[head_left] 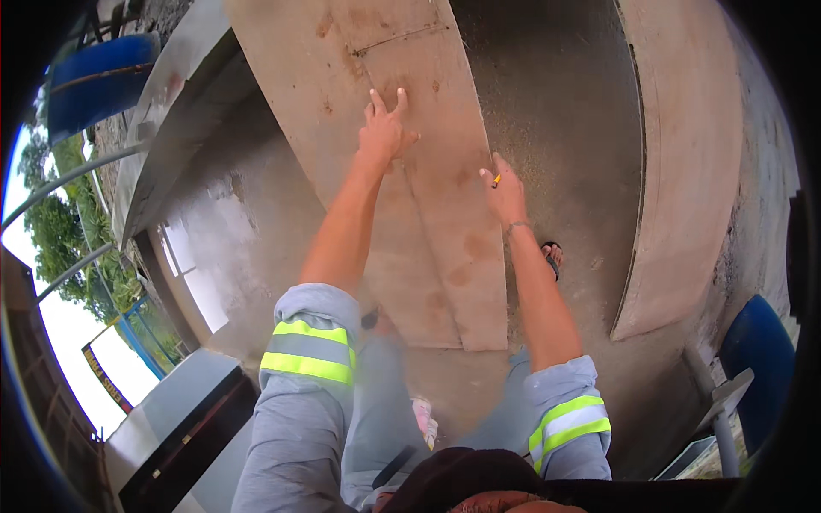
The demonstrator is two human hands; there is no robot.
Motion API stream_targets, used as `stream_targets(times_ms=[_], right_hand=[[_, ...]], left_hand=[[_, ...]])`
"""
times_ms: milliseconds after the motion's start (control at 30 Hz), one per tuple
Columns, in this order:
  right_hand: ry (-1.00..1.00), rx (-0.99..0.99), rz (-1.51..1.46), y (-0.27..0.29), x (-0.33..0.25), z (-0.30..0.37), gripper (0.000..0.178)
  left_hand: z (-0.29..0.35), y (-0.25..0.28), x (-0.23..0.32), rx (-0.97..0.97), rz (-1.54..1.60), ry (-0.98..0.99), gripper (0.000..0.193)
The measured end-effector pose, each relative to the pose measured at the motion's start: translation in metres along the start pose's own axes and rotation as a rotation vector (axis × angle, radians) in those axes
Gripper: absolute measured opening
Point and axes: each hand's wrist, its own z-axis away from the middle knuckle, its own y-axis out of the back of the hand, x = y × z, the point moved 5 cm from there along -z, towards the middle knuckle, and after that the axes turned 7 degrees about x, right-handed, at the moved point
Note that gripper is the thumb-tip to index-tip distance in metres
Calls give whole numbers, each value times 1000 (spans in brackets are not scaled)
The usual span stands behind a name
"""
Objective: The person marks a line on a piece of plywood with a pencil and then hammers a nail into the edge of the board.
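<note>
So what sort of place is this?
Likely a semi-open workshop or work yard: a large flat board under the left hand, a short yellow pencil-like tool in the right hand, and trees showing past the open left side.

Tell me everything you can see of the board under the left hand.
The board is long, flat, pale brown and wood-like, with darker stains, a lengthwise line and a dark crosswise line near the top. It slants from the picture's top edge toward the person's legs. The left hand spreads over it, seemingly touching; the right hand is at its right edge.
</note>
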Motion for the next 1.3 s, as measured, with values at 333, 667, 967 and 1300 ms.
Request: stream_targets(times_ms=[333, 667, 967, 1300], right_hand=[[104, 135, -117, 47, -89, -77, 27], [469, 383, 92, 7, -177, -181, 23], [537, 329, 367, -5, -185, -180, 16], [583, 346, 364, 0, -200, -184, 21]], left_hand=[[7, -5, 16, 115, 20, -63, 104], [9, -5, 8, 316, 301, -137, 100], [12, 7, -6, 355, 633, -92, 72], [13, 5, -2, 377, 624, -68, 68]])
